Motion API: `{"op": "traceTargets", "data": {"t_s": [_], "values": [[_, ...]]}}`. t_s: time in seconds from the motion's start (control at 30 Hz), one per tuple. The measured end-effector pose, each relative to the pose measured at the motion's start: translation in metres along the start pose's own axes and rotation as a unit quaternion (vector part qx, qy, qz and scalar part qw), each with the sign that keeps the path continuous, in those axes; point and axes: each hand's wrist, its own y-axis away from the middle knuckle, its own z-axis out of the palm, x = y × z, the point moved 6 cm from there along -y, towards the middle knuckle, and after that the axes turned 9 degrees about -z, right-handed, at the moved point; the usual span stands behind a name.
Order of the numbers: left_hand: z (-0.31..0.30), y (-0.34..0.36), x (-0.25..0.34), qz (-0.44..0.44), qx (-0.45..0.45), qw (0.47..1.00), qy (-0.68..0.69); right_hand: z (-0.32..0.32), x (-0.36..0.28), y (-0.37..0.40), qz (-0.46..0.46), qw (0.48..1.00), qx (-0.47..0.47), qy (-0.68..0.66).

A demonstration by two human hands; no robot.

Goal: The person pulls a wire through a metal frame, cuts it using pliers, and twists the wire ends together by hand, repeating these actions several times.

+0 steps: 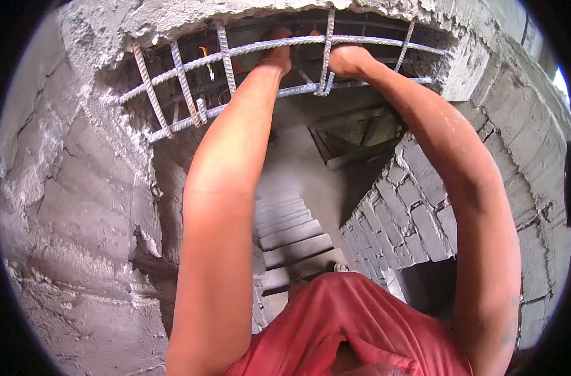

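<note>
Both arms stretch up to a grid of ribbed steel rebar [273, 45] set across an opening in the concrete. My left hand [278, 57] is among the bars left of the middle, its fingers lost in shadow behind the upper long bar. Beside the middle cross bar is my right hand [348, 59], bent inward below that same long bar. Its fingers are mostly hidden, so any grip or held thing cannot be made out. A lower long bar [295, 91] runs beneath both hands, with bent bar ends hooked near it.
Rough concrete [191, 15] edges the opening above. Grey stairs [288, 229] descend below, with a sandalled foot [340, 267] near them. A block wall [408, 207] with a dark opening [429, 285] stands right. A small yellow-and-pale object [208, 62] shows behind the left bars.
</note>
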Motion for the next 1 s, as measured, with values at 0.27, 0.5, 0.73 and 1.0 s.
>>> {"op": "traceTargets", "data": {"t_s": [0.27,0.5,0.73,1.0], "values": [[0.01,-0.002,-0.005,0.088,-0.002,0.99,0.113,0.028,0.042,-0.008,0.045,0.995,-0.047,0.069],[-0.019,0.035,0.032,0.08,-0.018,0.979,-0.187,0.031,0.025,0.003,0.165,0.933,0.018,-0.321],[-0.007,0.022,0.019,0.097,-0.018,0.985,-0.141,0.059,0.06,-0.024,0.001,1.0,0.028,-0.008],[-0.007,0.014,0.015,0.111,0.005,0.993,-0.04,0.048,0.074,0.02,0.067,0.996,0.039,-0.04]]}}
